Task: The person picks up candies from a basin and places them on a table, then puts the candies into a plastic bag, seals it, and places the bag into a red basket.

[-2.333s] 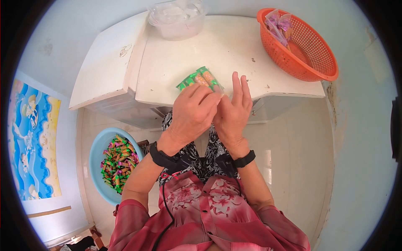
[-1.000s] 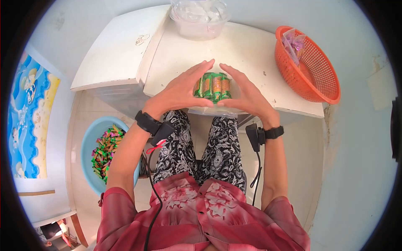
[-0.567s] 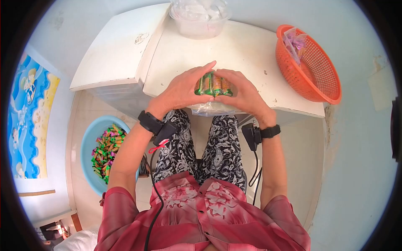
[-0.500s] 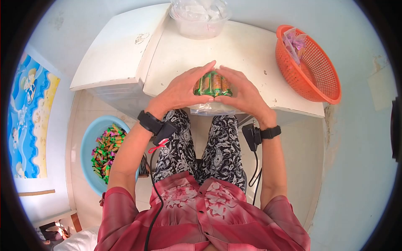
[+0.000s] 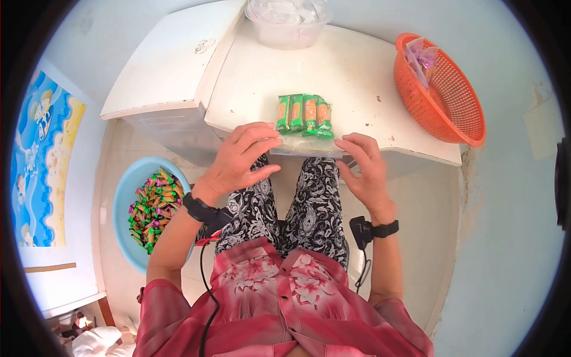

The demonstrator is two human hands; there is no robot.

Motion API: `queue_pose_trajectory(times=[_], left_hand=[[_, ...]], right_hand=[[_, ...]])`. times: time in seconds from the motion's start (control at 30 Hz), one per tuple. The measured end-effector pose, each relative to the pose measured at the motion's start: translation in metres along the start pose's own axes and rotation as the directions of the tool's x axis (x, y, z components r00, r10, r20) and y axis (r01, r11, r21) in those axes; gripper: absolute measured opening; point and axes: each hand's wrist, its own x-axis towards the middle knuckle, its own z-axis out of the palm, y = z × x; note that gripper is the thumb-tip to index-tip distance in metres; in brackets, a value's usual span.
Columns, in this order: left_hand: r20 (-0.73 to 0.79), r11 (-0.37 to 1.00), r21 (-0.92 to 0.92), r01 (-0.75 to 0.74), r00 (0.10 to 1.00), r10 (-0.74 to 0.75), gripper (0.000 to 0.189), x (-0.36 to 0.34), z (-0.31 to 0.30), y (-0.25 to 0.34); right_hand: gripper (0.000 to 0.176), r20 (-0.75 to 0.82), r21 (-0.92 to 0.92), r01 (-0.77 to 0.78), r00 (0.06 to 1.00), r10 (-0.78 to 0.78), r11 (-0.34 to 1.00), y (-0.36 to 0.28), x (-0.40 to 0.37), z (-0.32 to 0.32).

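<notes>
A clear plastic bag (image 5: 308,143) lies at the front edge of the white table, with several green-wrapped snack packets (image 5: 304,115) side by side in it. My left hand (image 5: 242,157) is at the bag's lower left corner, fingers apart, its fingertips beside the plastic. On the other side, my right hand (image 5: 364,169) is near the lower right corner with fingers spread and bent. Neither hand is closed round the bag.
An orange basket (image 5: 443,95) holding purple packets in clear bags stands at the right of the white table (image 5: 256,77). A clear tub (image 5: 288,33) is at the back. Down on the left, a blue basin (image 5: 126,229) holds many wrapped snacks (image 5: 156,208).
Both hands have come off the packets, moved toward my body and spread apart. The packets now lie uncovered on the table.
</notes>
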Motion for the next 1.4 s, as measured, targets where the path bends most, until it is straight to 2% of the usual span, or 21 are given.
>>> queue_pose_trajectory(times=[0.03,0.13,0.33,0.43,0.53,0.63,0.73,0.83,0.87,0.93,1.03,1.17,1.27,1.37,1.4], left_hand=[[-0.048,1.0,-0.008,0.008,0.999,-0.008,0.053,0.002,0.005,0.003],[-0.051,0.999,0.003,0.042,0.998,-0.041,0.048,0.007,0.007,0.002],[0.023,0.999,-0.006,0.049,0.999,-0.049,0.026,0.011,0.004,-0.007],[-0.067,0.996,-0.079,0.036,0.997,-0.042,0.015,0.02,0.0,-0.009],[-0.125,0.98,-0.185,0.079,0.987,-0.103,0.014,0.04,-0.012,-0.013],[-0.075,0.91,-0.37,0.186,0.97,-0.229,0.007,0.064,-0.025,-0.021],[-0.091,0.836,-0.486,0.252,0.938,-0.336,0.012,0.087,-0.032,-0.024],[-0.112,0.798,-0.543,0.262,0.919,-0.378,0.015,0.09,-0.033,-0.022],[-0.078,0.782,-0.544,0.302,0.91,-0.406,0.014,0.087,-0.032,-0.021],[-0.013,0.75,-0.541,0.381,0.887,-0.461,0.011,0.074,-0.025,-0.019],[0.028,0.657,-0.633,0.409,0.861,-0.509,0.012,0.059,-0.009,-0.027],[0.033,0.605,-0.697,0.385,0.86,-0.509,0.011,0.06,-0.005,-0.03],[0.047,0.595,-0.703,0.39,0.86,-0.508,0.011,0.068,-0.012,-0.027],[0.063,0.571,-0.725,0.385,0.863,-0.501,0.011,0.07,-0.012,-0.028],[0.071,0.564,-0.731,0.384,0.865,-0.496,0.011,0.069,-0.012,-0.029]], right_hand=[[0.05,-0.029,-0.014,0.016,0.999,-0.016,1.0,0.0,0.001,0.004],[0.046,-0.08,-0.03,0.051,0.995,-0.053,0.998,0.002,0.005,0.011],[0.031,-0.118,0.082,0.032,0.993,-0.022,0.996,0.007,0.009,0.017],[0.024,-0.178,0.114,0.062,0.983,-0.041,0.992,0.008,0.021,0.015],[0.019,-0.202,0.145,0.04,0.979,-0.01,0.989,0.004,0.047,0.003],[0.013,-0.219,0.175,0.02,0.976,0.019,0.984,0.001,0.076,-0.007],[0.012,-0.241,0.28,0.029,0.97,0.041,0.96,0.003,0.097,-0.011],[0.011,-0.251,0.308,0.033,0.967,0.048,0.951,0.001,0.1,-0.012],[0.011,-0.256,0.318,0.031,0.965,0.055,0.947,0.001,0.098,-0.012],[0.011,-0.195,0.348,-0.04,0.974,0.114,0.937,0.009,0.088,-0.005],[0.012,-0.121,0.43,-0.118,0.975,0.187,0.895,0.016,0.076,0.005],[0.016,-0.106,0.497,-0.133,0.972,0.212,0.857,0.008,0.077,0.003],[0.019,-0.039,0.552,-0.181,0.969,0.242,0.814,-0.006,0.086,-0.003],[0.019,0.011,0.488,-0.224,0.968,0.251,0.844,-0.004,0.091,-0.003],[0.019,0.009,0.52,-0.222,0.967,0.254,0.825,0.001,0.092,-0.002]])
